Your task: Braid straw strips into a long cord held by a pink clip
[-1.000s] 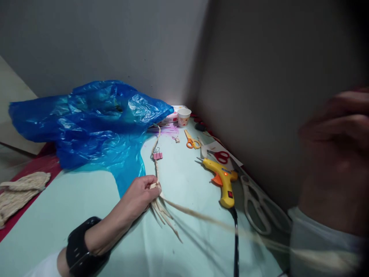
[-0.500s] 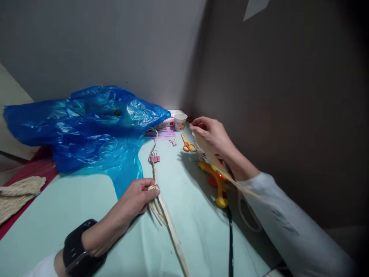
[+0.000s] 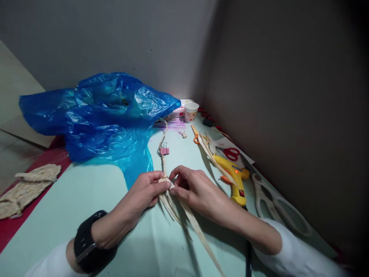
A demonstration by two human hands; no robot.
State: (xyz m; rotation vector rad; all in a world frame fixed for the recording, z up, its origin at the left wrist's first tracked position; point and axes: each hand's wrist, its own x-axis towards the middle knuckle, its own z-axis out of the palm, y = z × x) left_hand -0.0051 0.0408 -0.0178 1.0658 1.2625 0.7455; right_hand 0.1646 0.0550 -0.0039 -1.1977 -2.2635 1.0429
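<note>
A thin braid (image 3: 164, 162) of pale, husk-like strips runs towards me from beside the blue bag, a pink binder clip (image 3: 164, 151) gripping it partway. My left hand (image 3: 148, 190) pinches the braid's near end between thumb and fingers, with several loose strips (image 3: 170, 207) trailing below. Close against it, my right hand (image 3: 193, 190) has thumb and fingers closed on one long pale strip (image 3: 201, 234), whose tail hangs towards the table's near side. Another pale strip (image 3: 213, 159) lies across the yellow glue gun (image 3: 238, 179), apart from both hands.
A crumpled blue plastic bag (image 3: 109, 115) covers the back left. Orange-handled scissors (image 3: 196, 136), red-handled scissors (image 3: 230, 154) and large scissors (image 3: 276, 207) lie to the right. A paper cup (image 3: 191, 112) stands at the back; a woven piece (image 3: 31, 190) rests far left.
My right hand has come down and left from above the glue gun to the braid's end beside my left hand. A strip now lies over the glue gun. The view has shifted slightly.
</note>
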